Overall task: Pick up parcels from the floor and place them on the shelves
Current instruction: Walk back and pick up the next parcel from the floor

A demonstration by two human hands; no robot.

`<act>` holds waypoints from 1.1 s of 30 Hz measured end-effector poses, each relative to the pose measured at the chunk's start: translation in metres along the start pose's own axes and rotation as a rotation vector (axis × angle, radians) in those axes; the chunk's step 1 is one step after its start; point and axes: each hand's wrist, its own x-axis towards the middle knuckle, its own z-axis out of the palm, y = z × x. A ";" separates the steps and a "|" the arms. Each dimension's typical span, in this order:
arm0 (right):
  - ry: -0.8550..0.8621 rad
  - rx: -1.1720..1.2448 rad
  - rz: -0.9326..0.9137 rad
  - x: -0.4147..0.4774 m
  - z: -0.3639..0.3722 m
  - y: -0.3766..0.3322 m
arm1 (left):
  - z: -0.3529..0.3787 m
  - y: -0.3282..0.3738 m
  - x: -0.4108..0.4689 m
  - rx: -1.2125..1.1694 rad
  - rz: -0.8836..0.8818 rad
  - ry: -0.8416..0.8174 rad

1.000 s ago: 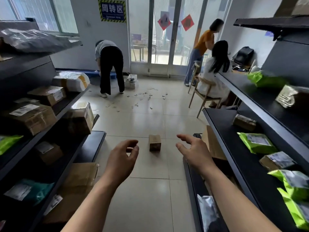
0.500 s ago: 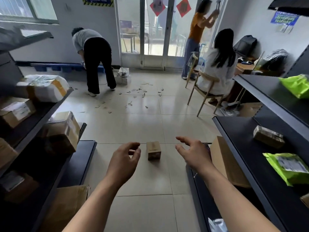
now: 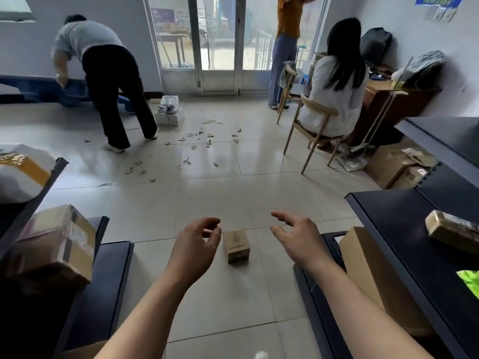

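A small brown cardboard box (image 3: 236,246) is seen on the tiled floor (image 3: 207,198) between both empty, relaxed hands, nearer the left hand (image 3: 197,244) than the right hand (image 3: 298,238).

Pale tiled floor (image 3: 233,193) is reflecting daylight, with paper scraps (image 3: 199,141) littering it near the far end. Glass doors (image 3: 220,42) are letting in light between pale walls (image 3: 33,47). A wooden chair (image 3: 320,108) is standing at a brown desk (image 3: 381,99) against the right wall.
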 end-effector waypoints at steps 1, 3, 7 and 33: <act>-0.005 -0.005 0.002 0.013 0.001 0.002 | 0.004 -0.001 0.012 -0.007 -0.006 -0.002; -0.017 -0.011 0.007 0.044 0.003 0.009 | 0.015 -0.003 0.041 -0.021 -0.024 0.000; -0.059 -0.027 0.011 0.109 0.009 0.029 | 0.041 -0.006 0.098 -0.042 -0.067 0.003; -0.225 -0.129 0.086 0.410 0.285 0.365 | 0.335 -0.347 0.356 -0.123 -0.340 -0.021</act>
